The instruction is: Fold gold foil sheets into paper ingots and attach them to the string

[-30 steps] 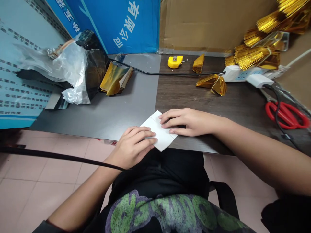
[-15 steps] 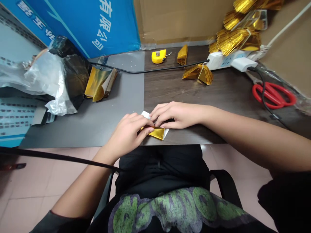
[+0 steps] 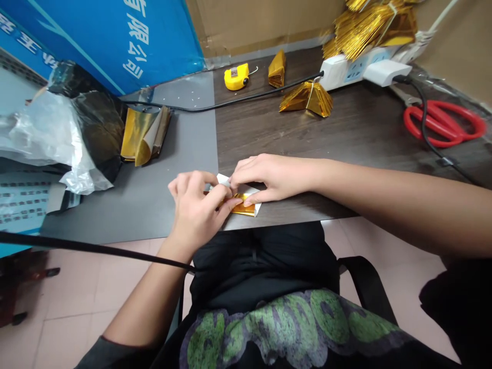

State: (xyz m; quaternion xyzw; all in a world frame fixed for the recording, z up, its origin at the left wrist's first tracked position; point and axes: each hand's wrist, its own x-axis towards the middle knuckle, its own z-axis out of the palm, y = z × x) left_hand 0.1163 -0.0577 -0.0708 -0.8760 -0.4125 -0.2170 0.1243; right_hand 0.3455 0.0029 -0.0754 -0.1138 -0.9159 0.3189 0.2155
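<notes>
- Sheet (image 3: 246,209) is now showing a gold band along its near side, where only white was facing up a second ago; white is peeking out behind.
- Half a second back the gold was already showing; now the right thumb is resting on it too, so I am judging the fold to be getting pressed down.
- Left hand (image 3: 198,200) is keeping its grip together, thumb and forefinger pinching at the band.
- Right hand (image 3: 269,177) is holding its grip apart, fingertips leaning on the white part.
- All this is happening near the front edge of the tabletop (image 3: 346,130), where grey covering is meeting dark wood grain.
- Farther back, a yellow tape measure (image 3: 236,77) is sitting beside a folded gold bundle (image 3: 277,69); a tied gold fan (image 3: 305,100) is lying near the power strip (image 3: 334,72).
- Red-handled scissors (image 3: 448,134) are lying to the right.
- Gold packet (image 3: 134,128) is resting by a plastic bag (image 3: 49,120) on the left.
- Blue panel (image 3: 154,36) and cardboard (image 3: 261,25) are standing behind.
</notes>
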